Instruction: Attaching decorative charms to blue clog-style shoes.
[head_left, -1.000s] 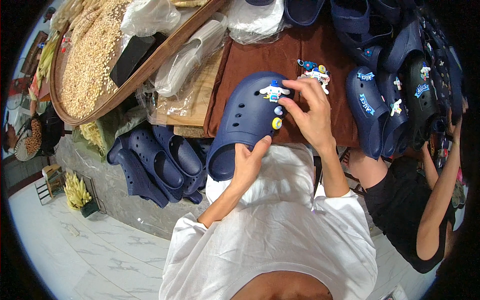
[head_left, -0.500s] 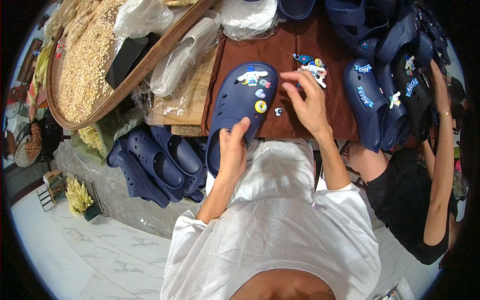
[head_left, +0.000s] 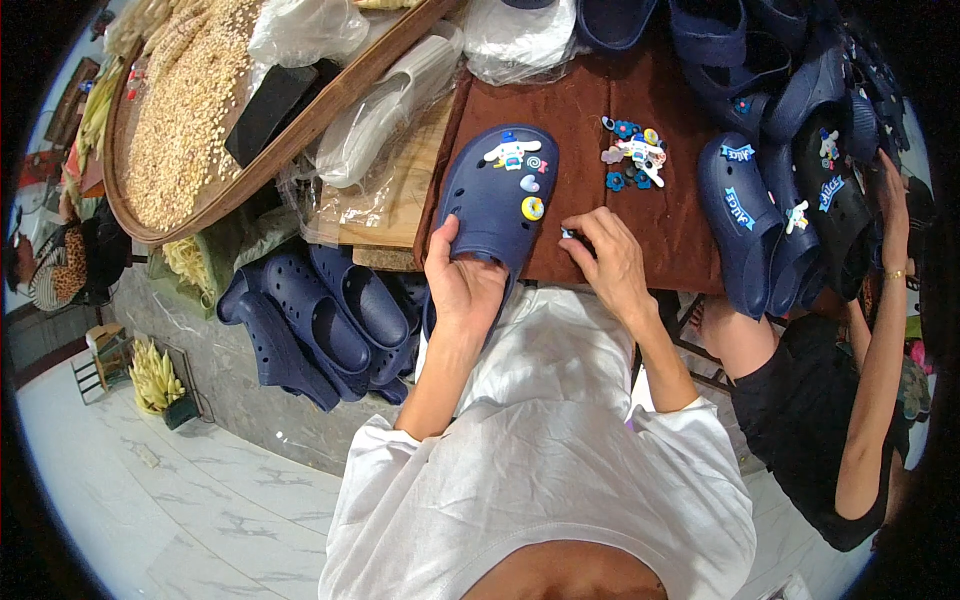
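My left hand (head_left: 466,278) grips a navy clog (head_left: 480,195) at its opening, fingers inside and thumb on the side. The clog's toe points away from me over the brown cloth. Along its upper sit a white long-eared character charm (head_left: 508,152), a candy-shaped charm, a pale heart-like charm and a yellow ring charm (head_left: 532,208). To the right of the clog, my right hand (head_left: 612,262) pinches a small white-and-dark charm (head_left: 568,233) between thumb and fingertips. Further off on the cloth lies a cluster of loose charms (head_left: 637,152).
Decorated navy clogs (head_left: 738,220) and a black one stand at the right, beside a co-worker's arm (head_left: 878,370). More navy clogs (head_left: 320,320) hang at the table's left side. A wooden-rimmed tray of grain (head_left: 180,170) and a bagged white slipper (head_left: 385,115) are at the far left.
My right hand has come down toward me and picked up the small charm from the cloth. My left thumb has shifted from the clog's top to its side.
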